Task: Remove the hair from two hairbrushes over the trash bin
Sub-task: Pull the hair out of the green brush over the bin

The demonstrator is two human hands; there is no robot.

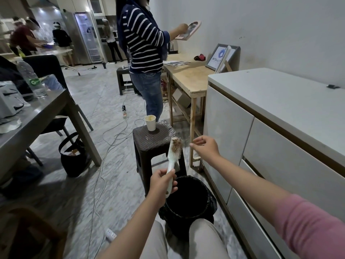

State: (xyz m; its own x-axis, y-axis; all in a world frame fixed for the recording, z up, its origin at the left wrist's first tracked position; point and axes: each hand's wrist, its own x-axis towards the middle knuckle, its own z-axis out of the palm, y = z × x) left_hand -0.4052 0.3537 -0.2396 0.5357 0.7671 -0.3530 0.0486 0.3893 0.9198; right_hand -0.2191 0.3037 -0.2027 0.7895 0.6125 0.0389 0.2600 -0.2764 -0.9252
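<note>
My left hand (pixel 162 182) grips the handle of a white hairbrush (pixel 173 156), held upright above the black-lined trash bin (pixel 188 199). Brown hair clogs the bristles near the top of the brush head. My right hand (pixel 205 145) hovers just right of the brush head with thumb and forefinger pinched together; whether a strand is between them I cannot tell. Only one hairbrush shows.
A brown plastic stool (pixel 155 141) with a paper cup (pixel 150 122) stands just behind the bin. White cabinets (pixel 261 146) line the right side. A grey table (pixel 37 116), a black bag (pixel 73 156) and floor cables lie left. A person in a striped top (pixel 143 43) stands ahead.
</note>
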